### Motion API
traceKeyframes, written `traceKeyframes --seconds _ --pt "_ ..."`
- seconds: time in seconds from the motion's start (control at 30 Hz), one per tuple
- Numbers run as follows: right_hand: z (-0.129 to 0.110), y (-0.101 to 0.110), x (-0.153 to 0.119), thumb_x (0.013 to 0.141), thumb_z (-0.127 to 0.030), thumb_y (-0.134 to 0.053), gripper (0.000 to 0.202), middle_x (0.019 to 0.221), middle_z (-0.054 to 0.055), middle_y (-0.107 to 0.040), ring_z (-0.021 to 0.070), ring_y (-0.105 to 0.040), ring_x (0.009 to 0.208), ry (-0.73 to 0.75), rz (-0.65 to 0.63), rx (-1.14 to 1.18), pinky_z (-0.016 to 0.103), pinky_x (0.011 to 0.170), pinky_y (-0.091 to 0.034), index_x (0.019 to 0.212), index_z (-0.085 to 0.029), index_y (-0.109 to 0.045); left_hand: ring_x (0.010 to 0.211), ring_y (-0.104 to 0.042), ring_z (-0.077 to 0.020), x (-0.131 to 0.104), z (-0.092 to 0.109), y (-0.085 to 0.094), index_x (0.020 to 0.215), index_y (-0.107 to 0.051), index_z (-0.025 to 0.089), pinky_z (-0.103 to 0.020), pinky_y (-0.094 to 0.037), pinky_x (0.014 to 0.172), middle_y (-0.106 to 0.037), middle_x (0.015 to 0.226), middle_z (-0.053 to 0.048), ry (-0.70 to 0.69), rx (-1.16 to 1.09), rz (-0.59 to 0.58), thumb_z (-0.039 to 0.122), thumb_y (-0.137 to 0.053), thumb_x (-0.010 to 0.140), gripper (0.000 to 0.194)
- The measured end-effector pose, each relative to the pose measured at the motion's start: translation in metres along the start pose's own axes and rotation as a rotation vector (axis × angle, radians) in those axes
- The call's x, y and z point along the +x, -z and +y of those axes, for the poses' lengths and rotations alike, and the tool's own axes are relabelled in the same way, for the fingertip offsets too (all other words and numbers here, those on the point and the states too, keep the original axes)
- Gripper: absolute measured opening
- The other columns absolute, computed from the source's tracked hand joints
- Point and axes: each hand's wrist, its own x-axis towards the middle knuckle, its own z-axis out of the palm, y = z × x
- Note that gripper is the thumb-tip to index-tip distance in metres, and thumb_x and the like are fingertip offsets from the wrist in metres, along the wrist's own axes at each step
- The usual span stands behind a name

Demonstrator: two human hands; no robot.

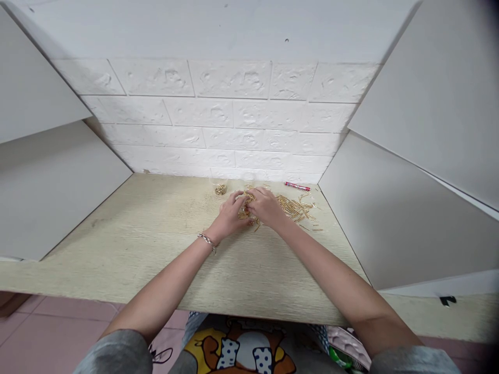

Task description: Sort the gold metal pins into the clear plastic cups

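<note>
Small, thin gold-coloured metal rods [294, 209] lie in a loose heap on the table, spreading to the right of my hands. My left hand [231, 215] curves around the heap's left end, with its thumb and fingers apart and some rods visible between them. Over the same end is my right hand [265, 206], back upward. Its fingers are bent and drawn together among the rods; what they hold, if anything, is hidden. Beyond my left hand stands a small clear cup [220, 189] with tiny gold-coloured pieces at its bottom.
A red pen-like stick [297, 186] lies near the back right. Fine specks dot the pale wooden table [163, 208] left of my hands. A white brick-patterned wall [234, 114] closes the back, and white panels [390, 208] stand at both sides.
</note>
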Motion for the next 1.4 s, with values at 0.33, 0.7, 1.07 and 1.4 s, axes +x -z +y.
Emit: traceKeyframes --seconds 0.33,0.7,1.07,1.4 --pt "0.0 0.005 0.002 0.083 -0.022 -0.049 0.019 0.12 0.01 -0.051 0.0247 -0.04 0.11 -0.037 0.024 0.119 0.042 0.092 -0.034 0.085 -0.018 -0.068 0.12 -0.037 -0.0279 0.0 0.001 0.001 0.12 -0.041 0.025 -0.047 -0.033 0.096 -0.035 0.13 -0.011 0.006 0.016 0.012 0.036 -0.064 0.067 0.059" --pt "-0.008 0.006 0.002 0.071 -0.018 -0.06 0.008 0.124 0.009 -0.049 0.0282 -0.038 0.11 -0.098 -0.137 0.058 0.045 0.088 -0.032 0.067 -0.018 -0.067 0.12 -0.038 -0.0278 -0.002 0.004 0.001 0.12 -0.041 0.026 -0.046 -0.032 0.096 -0.036 0.131 -0.01 -0.024 0.075 0.005 0.029 -0.063 0.067 0.057" --pt "-0.012 -0.001 0.003 0.072 -0.02 -0.055 0.013 0.116 0.01 -0.053 0.0275 -0.041 0.106 -0.146 -0.171 0.012 0.043 0.089 -0.03 0.075 -0.018 -0.068 0.122 -0.036 -0.0264 -0.003 0.008 0.0 0.12 -0.041 0.025 -0.045 -0.032 0.096 -0.036 0.132 -0.011 -0.055 0.061 -0.018 0.033 -0.061 0.069 0.056" --pt "-0.016 0.005 0.005 0.075 -0.023 -0.05 0.022 0.122 0.009 -0.05 0.0263 -0.039 0.109 -0.171 -0.258 -0.031 0.044 0.093 -0.027 0.088 -0.019 -0.067 0.121 -0.037 -0.0255 -0.004 0.01 0.001 0.116 -0.043 0.024 -0.044 -0.033 0.094 -0.038 0.131 -0.011 -0.066 0.08 -0.018 0.03 -0.06 0.07 0.049"
